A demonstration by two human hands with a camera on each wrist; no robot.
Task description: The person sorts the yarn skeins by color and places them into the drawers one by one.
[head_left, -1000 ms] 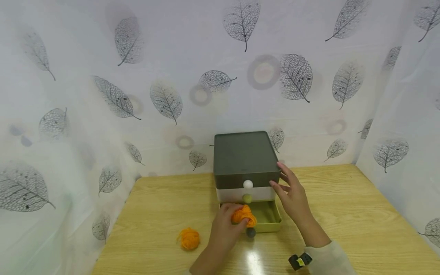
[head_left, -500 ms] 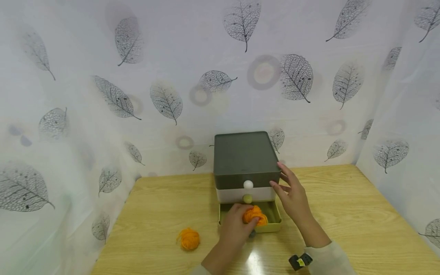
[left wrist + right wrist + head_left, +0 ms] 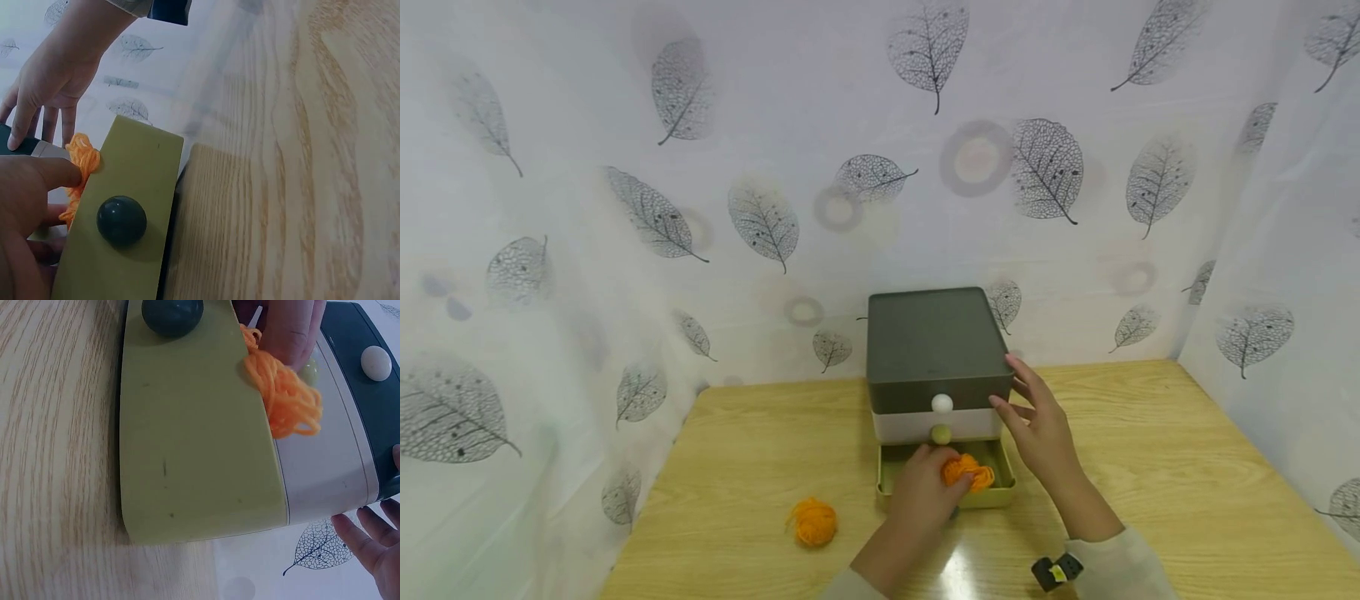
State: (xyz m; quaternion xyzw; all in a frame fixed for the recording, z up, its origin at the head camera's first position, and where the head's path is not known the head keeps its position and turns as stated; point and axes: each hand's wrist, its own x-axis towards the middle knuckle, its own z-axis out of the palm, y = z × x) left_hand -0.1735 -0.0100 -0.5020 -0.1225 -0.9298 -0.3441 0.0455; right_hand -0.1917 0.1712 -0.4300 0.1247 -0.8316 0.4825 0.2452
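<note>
now left hand (image 3: 925,497) grasping orange yarn (image 3: 967,472) in open green drawer (image 3: 992,497), right hand (image 3: 1037,425) released

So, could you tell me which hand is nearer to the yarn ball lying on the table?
Left. The left hand is at the open drawer, just right of the yarn ball; the right hand rests on the cabinet's far side.

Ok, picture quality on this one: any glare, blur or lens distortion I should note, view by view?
Head view: a bright glare patch on the table by the left hand; wide-angle bending toward the edges; otherwise sharp. Left wrist view: that hand is very close and soft, and the green drawer has a hazy far edge. Right wrist view: the orange yarn is sharp, with slight softness at the right hand.
</note>
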